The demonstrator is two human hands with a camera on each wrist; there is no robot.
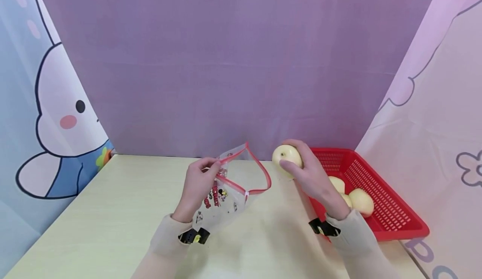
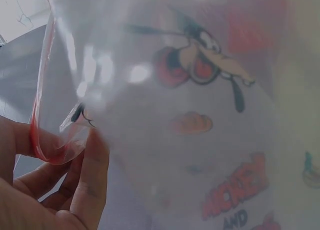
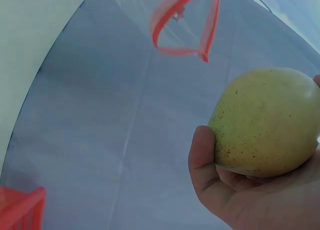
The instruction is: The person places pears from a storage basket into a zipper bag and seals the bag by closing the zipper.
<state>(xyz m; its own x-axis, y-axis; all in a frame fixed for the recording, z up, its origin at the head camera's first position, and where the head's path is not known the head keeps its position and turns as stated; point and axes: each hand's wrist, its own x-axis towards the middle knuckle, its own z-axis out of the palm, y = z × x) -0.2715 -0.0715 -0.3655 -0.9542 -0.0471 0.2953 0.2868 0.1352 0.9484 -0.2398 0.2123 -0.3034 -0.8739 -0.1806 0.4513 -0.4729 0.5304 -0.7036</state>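
A clear zip bag [image 1: 222,206] with a red-edged mouth and cartoon print hangs from my left hand [image 1: 199,185], whose thumb and fingers pinch its rim. The bag's mouth gapes toward the right. In the left wrist view the printed plastic [image 2: 200,130] fills most of the picture. My right hand [image 1: 312,178] grips a pale yellow pear [image 1: 287,158], held above the table just right of the bag's mouth and apart from it. Brown specks mark the pear [image 3: 265,120] in the right wrist view.
A red plastic basket [image 1: 395,212] stands on the right of the pale table [image 1: 113,220], with several more pears [image 1: 361,201] inside, partly hidden by my right arm. A purple cloth [image 1: 233,70] hangs behind the table, with printed cartoon sheets at both sides.
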